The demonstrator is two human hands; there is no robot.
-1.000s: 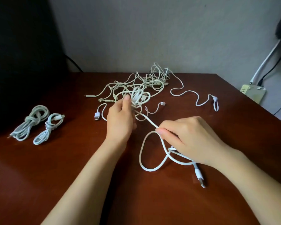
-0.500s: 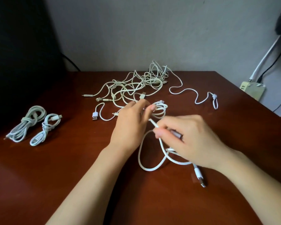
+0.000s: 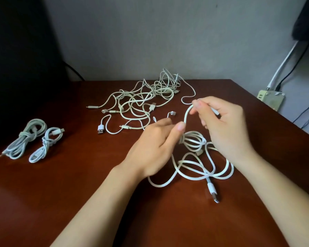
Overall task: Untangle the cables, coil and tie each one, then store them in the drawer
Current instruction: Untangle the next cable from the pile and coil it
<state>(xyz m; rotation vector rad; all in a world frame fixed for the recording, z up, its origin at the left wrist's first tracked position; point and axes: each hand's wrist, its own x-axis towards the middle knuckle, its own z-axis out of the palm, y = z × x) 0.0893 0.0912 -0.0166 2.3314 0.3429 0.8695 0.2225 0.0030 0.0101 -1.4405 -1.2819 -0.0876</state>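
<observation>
Left hand (image 3: 155,148) and right hand (image 3: 225,125), fingers (image 3: 197,104) clamped on a white cable (image 3: 186,115), just in front of the tangle (image 3: 143,100).

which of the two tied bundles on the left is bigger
The far-left bundle, thicker and greyer with more loops; the slimmer white bundle lies just right of it.

Desk (image 3: 78,202): glossy reddish-brown wood. Cables (image 3: 143,100): smooth white plastic, metal-tipped plugs (image 3: 215,197). Wall (image 3: 150,32): matt, painted.
</observation>
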